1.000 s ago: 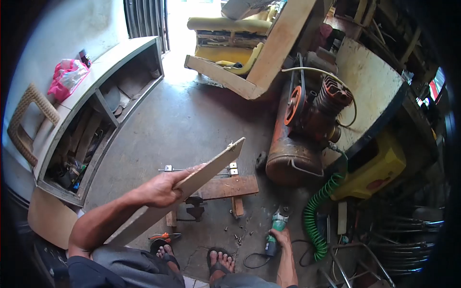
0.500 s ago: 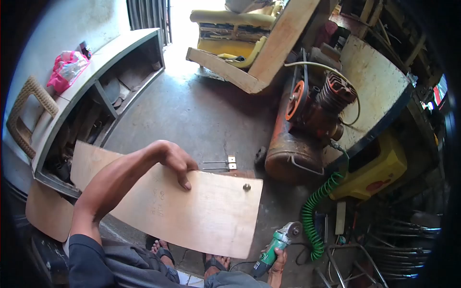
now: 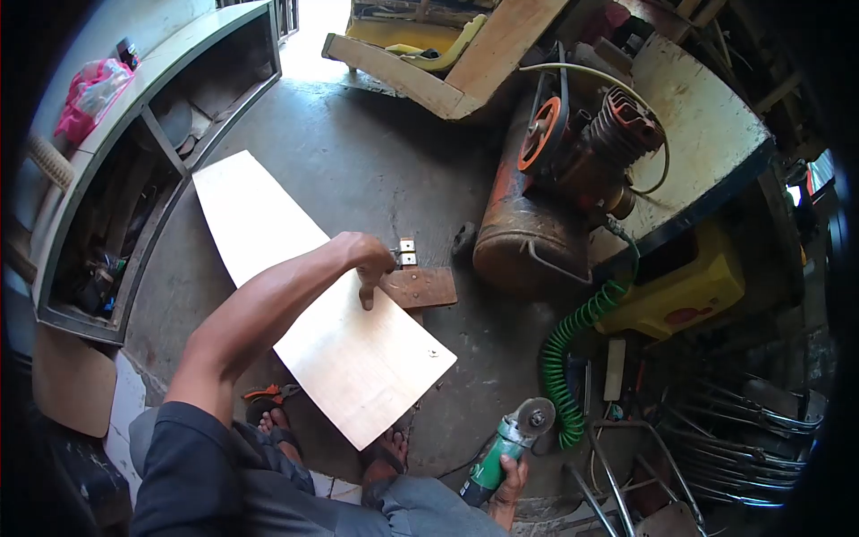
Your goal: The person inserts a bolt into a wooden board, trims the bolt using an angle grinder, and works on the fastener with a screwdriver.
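My left hand [image 3: 369, 267] grips the far edge of a pale plywood board [image 3: 349, 376], with the thumb on its upper face. The board lies slanted in front of my feet, its wide end toward me. Near its right corner sits a small metal fitting [image 3: 433, 353]. In my right hand [image 3: 512, 481] is a green angle grinder [image 3: 497, 458], held around its body with the disc pointing up and away. A worn wooden block [image 3: 428, 287] shows beyond the board's edge, beside a small piece with metal plates [image 3: 408, 251].
A rusty air compressor [image 3: 528, 237] stands ahead to the right, with a coiled green hose [image 3: 562, 394] below it. Orange-handled pliers [image 3: 268, 392] lie by my left foot. Stacked metal chair frames [image 3: 752, 447] fill the right; a low open cabinet [image 3: 152, 134] lines the left.
The board has turned, its far-left end swinging away from me, uncovering the wooden block and the pliers. My left hand stays on its edge. The grinder remains in my right hand.
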### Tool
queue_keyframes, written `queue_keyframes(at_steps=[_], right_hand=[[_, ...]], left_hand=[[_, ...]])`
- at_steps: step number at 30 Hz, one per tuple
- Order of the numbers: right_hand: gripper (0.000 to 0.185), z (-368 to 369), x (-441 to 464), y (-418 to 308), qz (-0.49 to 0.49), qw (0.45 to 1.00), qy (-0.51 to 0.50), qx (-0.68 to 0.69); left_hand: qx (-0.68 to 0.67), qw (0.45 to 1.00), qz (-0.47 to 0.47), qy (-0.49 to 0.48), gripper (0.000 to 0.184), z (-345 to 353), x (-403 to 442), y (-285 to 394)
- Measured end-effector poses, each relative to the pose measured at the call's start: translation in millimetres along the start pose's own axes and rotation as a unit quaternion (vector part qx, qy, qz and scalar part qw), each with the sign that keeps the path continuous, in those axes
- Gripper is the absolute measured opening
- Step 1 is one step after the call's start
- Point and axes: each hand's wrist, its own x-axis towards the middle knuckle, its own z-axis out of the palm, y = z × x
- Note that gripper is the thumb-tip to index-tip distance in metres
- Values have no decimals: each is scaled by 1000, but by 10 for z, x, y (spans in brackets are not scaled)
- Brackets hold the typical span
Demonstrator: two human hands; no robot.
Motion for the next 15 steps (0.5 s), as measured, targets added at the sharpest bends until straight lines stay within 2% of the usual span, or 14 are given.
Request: queue_keyframes(at_steps=[1,2,4,6,9,11,12,15], right_hand=[[74,48,-23,13,15,999,-15,32],[73,104,-31,17,29,997,-31,65],[72,216,-39,-27,20,998,-31,58],[69,335,19,-119,-10,998,-35,44],[64,454,49,-270,22,996,-62,66],[64,492,112,-300,33,993,-81,80],[63,492,121,-303,46,990,-96,94],[63,540,160,-246,47,986,-86,137]], left_hand=[[28,992,18,118,90,27,-302,138],[28,993,18,115,90,85,-327,196],[-103,963,20,247,78,185,-413,312],[-82,952,57,288,58,270,-553,421],[-164,921,88,343,48,383,-716,564],[-192,867,105,448,41,490,-778,658],[-193,867,104,447,41,536,-809,705],[-160,828,135,521,24,639,-944,899]])
